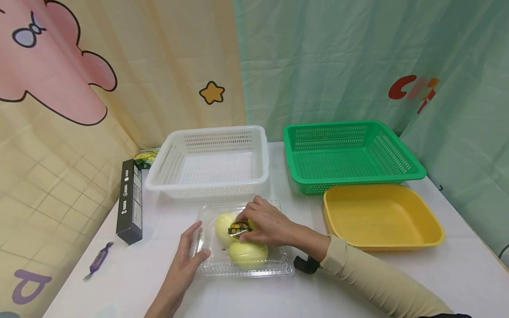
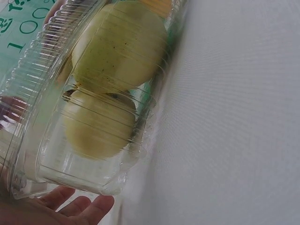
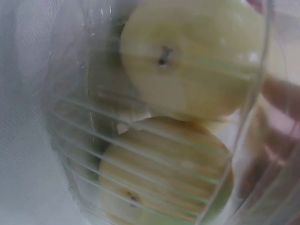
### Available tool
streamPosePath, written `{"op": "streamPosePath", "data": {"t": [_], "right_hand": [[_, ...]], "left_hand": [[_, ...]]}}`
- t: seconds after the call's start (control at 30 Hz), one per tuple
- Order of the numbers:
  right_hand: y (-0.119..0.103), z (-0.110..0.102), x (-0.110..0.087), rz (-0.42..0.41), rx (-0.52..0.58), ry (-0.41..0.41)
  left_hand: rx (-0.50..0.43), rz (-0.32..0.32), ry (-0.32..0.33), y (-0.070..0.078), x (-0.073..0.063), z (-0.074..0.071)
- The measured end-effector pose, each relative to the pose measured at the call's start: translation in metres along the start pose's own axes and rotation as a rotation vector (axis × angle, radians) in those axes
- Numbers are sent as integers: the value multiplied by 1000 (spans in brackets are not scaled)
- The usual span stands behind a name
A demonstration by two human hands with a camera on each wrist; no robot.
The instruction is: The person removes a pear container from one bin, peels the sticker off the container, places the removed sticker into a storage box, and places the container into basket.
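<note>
A clear plastic clamshell box (image 1: 214,265) with a ribbed rim lies on the white table, holding pale yellow-green fruits (image 1: 247,254) that look like apples or pears. A dark round label (image 1: 240,229) shows on its lid. My right hand (image 1: 267,223) reaches over the box from the right, its bent fingers and thumb around the label; whether they pinch anything is unclear. At the box's left side is my left hand (image 1: 184,256), thumb by the rim and fingers extended. The left wrist view shows its fingertips (image 2: 101,206) beside the box's end. Through blurred plastic, the right wrist view shows two fruits (image 3: 187,61).
Behind the box stand a white basket (image 1: 207,187) and a green basket (image 1: 358,180). A yellow tray (image 1: 383,245) is at right. On the left lie a long black carton (image 1: 128,198), a purple-wrapped candy (image 1: 98,260) and a green-yellow packet (image 1: 147,157). Curtains hang around the table.
</note>
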State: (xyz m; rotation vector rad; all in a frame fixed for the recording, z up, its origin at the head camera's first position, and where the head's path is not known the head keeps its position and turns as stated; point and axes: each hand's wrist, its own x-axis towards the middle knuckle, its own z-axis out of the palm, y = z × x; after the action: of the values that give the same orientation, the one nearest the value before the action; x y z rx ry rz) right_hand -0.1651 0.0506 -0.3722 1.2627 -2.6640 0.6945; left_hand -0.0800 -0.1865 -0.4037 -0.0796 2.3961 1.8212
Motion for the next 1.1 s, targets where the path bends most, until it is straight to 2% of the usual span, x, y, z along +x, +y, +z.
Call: {"op": "streamPosePath", "data": {"t": [0.47, 1.1], "right_hand": [[-1, -1, 0, 3, -20, -27], [3, -3, -1, -5, 99, 18]], "left_hand": [[-4, 2, -2, 0, 1, 0], [-1, 14, -2, 1, 1, 1]]}}
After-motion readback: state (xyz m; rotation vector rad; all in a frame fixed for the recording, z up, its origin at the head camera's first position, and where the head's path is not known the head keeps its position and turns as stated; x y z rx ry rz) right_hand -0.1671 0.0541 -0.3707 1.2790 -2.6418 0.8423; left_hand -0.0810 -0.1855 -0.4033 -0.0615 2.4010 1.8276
